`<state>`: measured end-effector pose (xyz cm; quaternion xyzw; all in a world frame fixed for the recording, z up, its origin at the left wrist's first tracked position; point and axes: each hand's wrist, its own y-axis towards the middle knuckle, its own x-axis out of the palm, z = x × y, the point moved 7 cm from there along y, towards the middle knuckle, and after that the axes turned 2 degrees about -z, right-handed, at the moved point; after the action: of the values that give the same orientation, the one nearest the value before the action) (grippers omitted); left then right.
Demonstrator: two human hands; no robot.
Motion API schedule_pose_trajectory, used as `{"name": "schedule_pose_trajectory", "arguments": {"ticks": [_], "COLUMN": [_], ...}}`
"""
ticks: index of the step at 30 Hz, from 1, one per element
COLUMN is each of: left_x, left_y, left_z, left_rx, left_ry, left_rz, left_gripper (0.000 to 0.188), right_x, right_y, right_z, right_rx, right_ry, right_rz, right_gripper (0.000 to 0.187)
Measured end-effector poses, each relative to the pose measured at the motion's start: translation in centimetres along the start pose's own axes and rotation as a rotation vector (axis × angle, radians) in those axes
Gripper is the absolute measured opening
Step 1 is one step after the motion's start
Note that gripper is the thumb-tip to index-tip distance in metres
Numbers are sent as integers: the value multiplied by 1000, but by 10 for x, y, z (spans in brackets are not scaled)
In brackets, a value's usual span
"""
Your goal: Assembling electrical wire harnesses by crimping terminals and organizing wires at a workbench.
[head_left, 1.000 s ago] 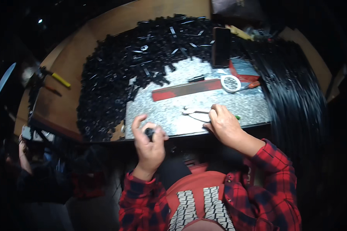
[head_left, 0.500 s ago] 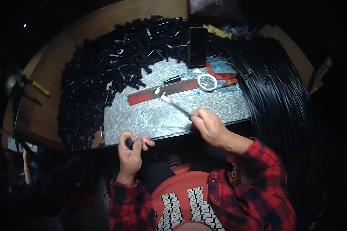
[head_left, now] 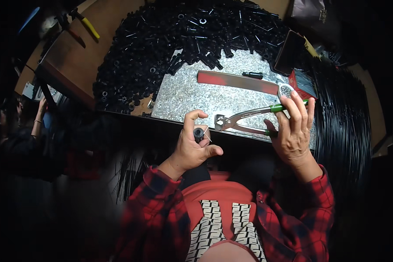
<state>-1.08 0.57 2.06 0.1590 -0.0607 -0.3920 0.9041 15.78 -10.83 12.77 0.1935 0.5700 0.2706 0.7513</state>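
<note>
My left hand (head_left: 188,153) is closed round a short black tube (head_left: 198,134), its hollow end facing up. Beside the tube, a thin pale wire or pin (head_left: 208,133) shows between my thumb and fingers. My right hand (head_left: 295,131) holds a pair of green-handled pincers (head_left: 249,113) with the handles spread apart. The pincers' head reaches left over the table's front edge, close to my left hand but apart from the tube. Behind them lies a flat dark bar (head_left: 238,82) with worn red paint, and a small black cylinder (head_left: 252,75) rests just beyond it.
Black tubular parts (head_left: 135,65) are heaped along the left and back. Long black rods (head_left: 345,118) drape at the right. A white dish (head_left: 280,90), a red box (head_left: 308,90) and a phone (head_left: 289,51) stand nearby. Another person's arm (head_left: 37,124) shows far left.
The pincers have come from the bar toward my left hand, and their handles have spread. My right fingers have loosened and straightened. The whole view has shifted.
</note>
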Motion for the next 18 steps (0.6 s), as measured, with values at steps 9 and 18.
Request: {"name": "schedule_pose_trajectory", "arguments": {"ticks": [9,18], "left_x": [8,3], "left_y": [0,-4], "left_z": [1,-5], "left_rx": [-12,-55], "left_ry": [-92,-68], "left_rz": [163,239], "left_gripper": [61,48], "right_x": [10,3], "right_y": [-3,-17], "right_z": [-18,-25], "right_rx": [-49,-129], "right_ry": [28,175], "right_rz": [-105,-170], "right_gripper": [31,27]}}
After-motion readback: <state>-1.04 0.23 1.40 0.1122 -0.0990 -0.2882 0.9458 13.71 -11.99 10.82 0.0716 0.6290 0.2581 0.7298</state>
